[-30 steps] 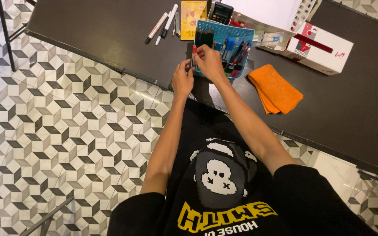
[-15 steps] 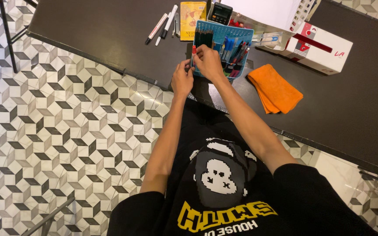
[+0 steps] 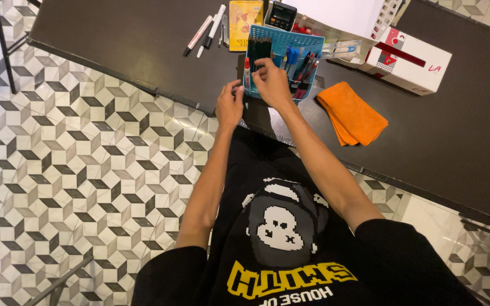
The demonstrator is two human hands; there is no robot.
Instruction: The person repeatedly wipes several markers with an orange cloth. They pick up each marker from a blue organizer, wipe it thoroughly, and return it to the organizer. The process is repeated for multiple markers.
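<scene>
Bare tabletop (image 3: pixel 143 39) left of blue basket (image 3: pixel 290 42); orange cloth (image 3: pixel 351 113) right.

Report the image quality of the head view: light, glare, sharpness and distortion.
Head view: even indoor light, sharp on the left hand, the right hand and the blue basket; soft glare on the dark table by the markers; wide-angle stretch makes the tiled floor and table edge slant; the orange cloth casts scarcely any shadow.

We see a dark rectangular table (image 3: pixel 143 39) bearing a blue plastic mesh basket (image 3: pixel 307 42), a folded orange cloth (image 3: pixel 351 113), a white cardboard box (image 3: pixel 409 59), loose white markers (image 3: pixel 205 28), a yellow booklet (image 3: pixel 244 14) and a black calculator (image 3: pixel 283 14).
</scene>
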